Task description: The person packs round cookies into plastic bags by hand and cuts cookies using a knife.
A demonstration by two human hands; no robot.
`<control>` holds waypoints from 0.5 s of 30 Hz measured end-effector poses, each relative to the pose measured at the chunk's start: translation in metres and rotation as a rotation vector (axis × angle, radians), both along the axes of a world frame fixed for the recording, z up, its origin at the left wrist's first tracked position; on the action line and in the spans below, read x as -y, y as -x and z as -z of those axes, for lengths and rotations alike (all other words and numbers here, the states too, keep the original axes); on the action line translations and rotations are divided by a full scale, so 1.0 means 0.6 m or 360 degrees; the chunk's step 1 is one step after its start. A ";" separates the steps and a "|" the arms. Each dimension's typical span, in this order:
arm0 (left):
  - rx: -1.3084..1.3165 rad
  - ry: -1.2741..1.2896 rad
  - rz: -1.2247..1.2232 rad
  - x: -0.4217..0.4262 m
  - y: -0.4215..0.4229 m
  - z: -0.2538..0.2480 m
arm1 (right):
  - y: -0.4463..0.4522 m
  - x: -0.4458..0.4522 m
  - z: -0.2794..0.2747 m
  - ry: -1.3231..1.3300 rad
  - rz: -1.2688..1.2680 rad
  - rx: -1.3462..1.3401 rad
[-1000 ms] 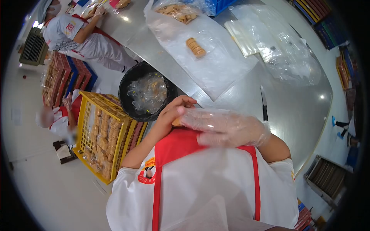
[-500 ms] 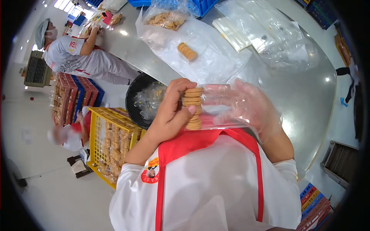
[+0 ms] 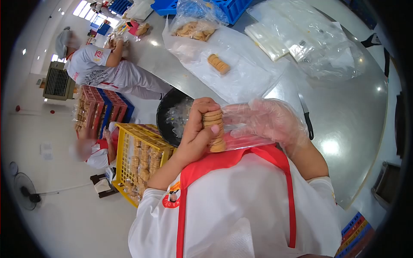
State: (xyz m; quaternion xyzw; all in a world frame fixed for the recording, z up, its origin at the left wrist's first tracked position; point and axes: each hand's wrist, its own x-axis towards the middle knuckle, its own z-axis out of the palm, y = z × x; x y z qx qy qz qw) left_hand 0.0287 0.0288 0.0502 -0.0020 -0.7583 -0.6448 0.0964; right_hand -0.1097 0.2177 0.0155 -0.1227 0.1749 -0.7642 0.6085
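Observation:
My left hand is closed round a stack of round biscuits, thumb across the front. A clear plastic bag stretches from the biscuits toward my right hand. That hand wears a thin clear glove, and its fingers reach out toward the stack, somewhat apart. Whether they lie inside the bag or behind it, I cannot tell. Beyond my hands, a short row of biscuits lies on a white plastic sheet. An open bag of biscuits stands at the sheet's far end.
A black-handled knife lies on the metal table beside my right hand. Flat clear bags are piled at the back. On the left are a black bin, a yellow crate of packed biscuits and two co-workers.
The whole view has shifted, so the surroundings sit further right and the knife shows. My right hand, blurred before, is now steadier beside the bag. My left hand keeps its hold on the biscuits.

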 end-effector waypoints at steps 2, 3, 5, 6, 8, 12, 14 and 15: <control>-0.0012 -0.0027 0.0006 0.007 0.002 0.004 | 0.004 0.007 -0.002 0.0029 -0.0073 0.0088; -0.0020 -0.0043 0.0008 0.013 0.004 0.009 | 0.011 0.010 0.003 0.0081 -0.0200 0.0177; 0.0083 -0.0521 0.0178 0.047 0.015 0.014 | 0.026 0.016 0.019 0.0181 -0.0457 0.0367; 0.0185 -0.0855 0.0090 0.034 0.024 -0.004 | 0.029 0.020 0.021 0.0245 -0.0481 0.0341; 0.0637 -0.1189 0.0316 0.069 0.049 0.025 | 0.032 0.032 0.023 0.0379 -0.0535 0.0285; 0.1163 -0.1291 0.0024 0.042 0.064 0.018 | 0.030 0.053 0.041 0.0450 -0.0814 0.0287; 0.1123 -0.1399 0.0241 0.051 0.070 0.036 | 0.025 0.047 0.042 0.0469 -0.0822 0.0200; 0.1104 -0.1450 0.0353 0.055 0.075 0.046 | 0.022 0.045 0.045 0.0525 -0.0808 0.0202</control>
